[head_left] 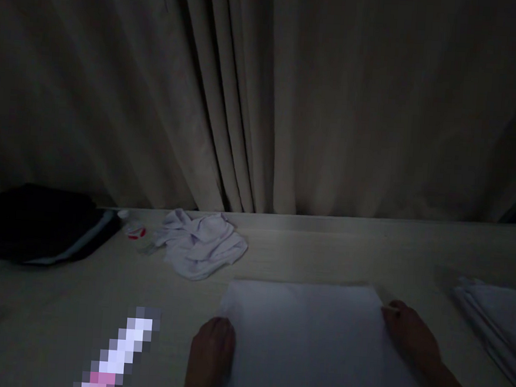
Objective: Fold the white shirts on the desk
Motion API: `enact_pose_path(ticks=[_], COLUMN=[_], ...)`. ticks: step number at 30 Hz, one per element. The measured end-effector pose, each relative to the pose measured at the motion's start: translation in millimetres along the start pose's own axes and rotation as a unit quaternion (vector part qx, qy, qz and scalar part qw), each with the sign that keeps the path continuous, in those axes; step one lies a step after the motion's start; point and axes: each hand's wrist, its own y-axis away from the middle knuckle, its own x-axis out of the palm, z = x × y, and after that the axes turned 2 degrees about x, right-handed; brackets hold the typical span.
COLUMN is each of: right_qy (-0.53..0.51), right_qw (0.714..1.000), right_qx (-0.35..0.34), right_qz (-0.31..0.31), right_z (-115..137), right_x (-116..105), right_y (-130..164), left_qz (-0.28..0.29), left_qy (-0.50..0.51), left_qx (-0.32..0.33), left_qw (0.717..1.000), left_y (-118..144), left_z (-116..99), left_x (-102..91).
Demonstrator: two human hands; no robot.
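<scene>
A pale white cloth (304, 344) lies spread out in front of me, its far edge nearly straight. At its left edge is my left hand (211, 352), closed, with the fingers curled in on the fabric. My right hand (411, 334) pinches the cloth's right side near the far corner, where a thin light strip shows by the fingertips. The near part of the cloth runs out of view at the bottom. Dim light hides the finer details of the fabric and fingers.
A crumpled light cloth (201, 245) lies toward the curtain (286, 101). Left of it are a clear bottle (134, 229) and a dark pile of fabric (30, 225). Folded white fabric (497, 316) lies at the right on the pale tabletop (324, 257). A pixelated bright patch covers the lower left.
</scene>
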Motion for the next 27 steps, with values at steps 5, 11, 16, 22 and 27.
enact_pose_path(ticks=[5, 11, 16, 22, 27], right_qy=[-0.023, -0.057, -0.004, 0.05, 0.091], right_qw=[0.983, 0.915, 0.874, 0.849, 0.847], right_qx=[-0.176, -0.396, -0.469, -0.501, -0.501], right_qz=[-0.051, 0.05, 0.123, 0.157, 0.153], right_z=[81.1, 236.9, 334.1, 376.6, 381.2], right_x=[12.6, 67.6, 117.5, 170.9, 187.1], right_y=[7.0, 43.3, 68.9, 69.5, 64.2], left_qz=[0.019, 0.06, 0.046, 0.055, 0.068], left_qy=[0.103, 0.127, 0.148, 0.201, 0.17], left_qx=[-0.105, -0.113, -0.093, -0.1, -0.077], left_qw=[0.989, 0.984, 0.983, 0.973, 0.98], left_y=[-19.5, -30.3, -32.8, -36.7, -43.0], left_z=[14.8, 24.1, 34.2, 42.4, 43.0], left_x=[-19.0, -9.5, -3.4, 1.7, 4.1])
